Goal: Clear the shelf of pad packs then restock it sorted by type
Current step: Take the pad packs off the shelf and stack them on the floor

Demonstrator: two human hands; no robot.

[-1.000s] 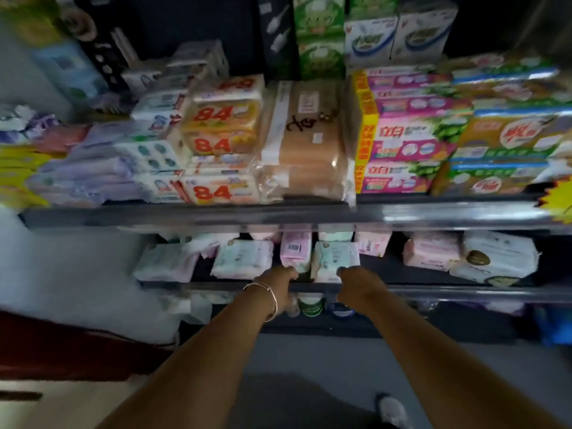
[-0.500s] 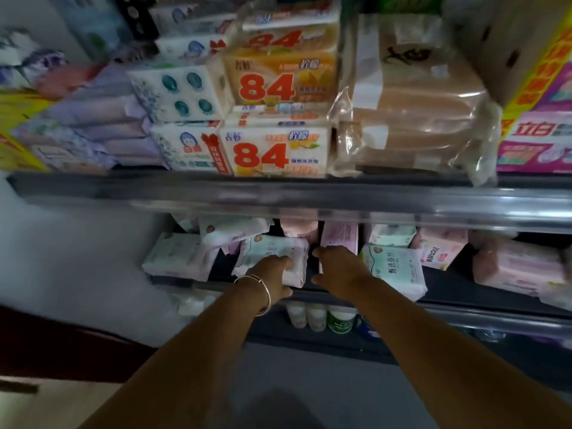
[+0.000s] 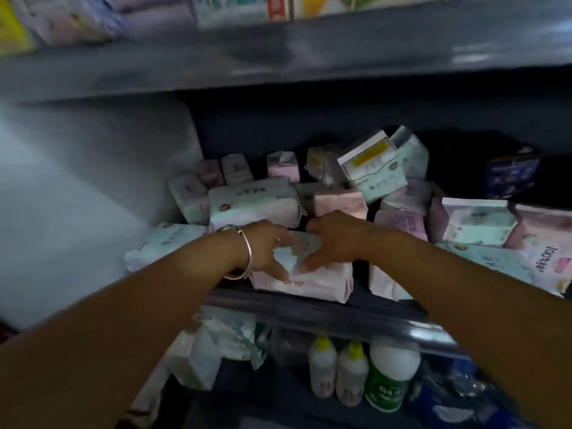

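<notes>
A dark shelf (image 3: 356, 314) holds several pad packs in pink, mint and white, jumbled and tilted. At its front edge lies a pink and mint pad pack (image 3: 312, 278). My left hand (image 3: 269, 249), with a silver bangle on the wrist, grips that pack's left end, thumb on its top. My right hand (image 3: 334, 239) holds the same pack from the right, thumb pressed on its top. Behind my hands stands a white pack (image 3: 253, 205), and a yellow-labelled pack (image 3: 373, 167) leans at the back.
A grey upper shelf (image 3: 278, 57) overhangs close above the packs. Below the pad shelf stand small white bottles (image 3: 322, 366) and a green-labelled bottle (image 3: 391, 376), with plastic-wrapped goods (image 3: 216, 345) at left. A pale wall (image 3: 77, 196) bounds the left side.
The view dropped and moved in close to the pad shelf. Both hands went from the shelf's front edge onto the pink and mint pack and took hold of it.
</notes>
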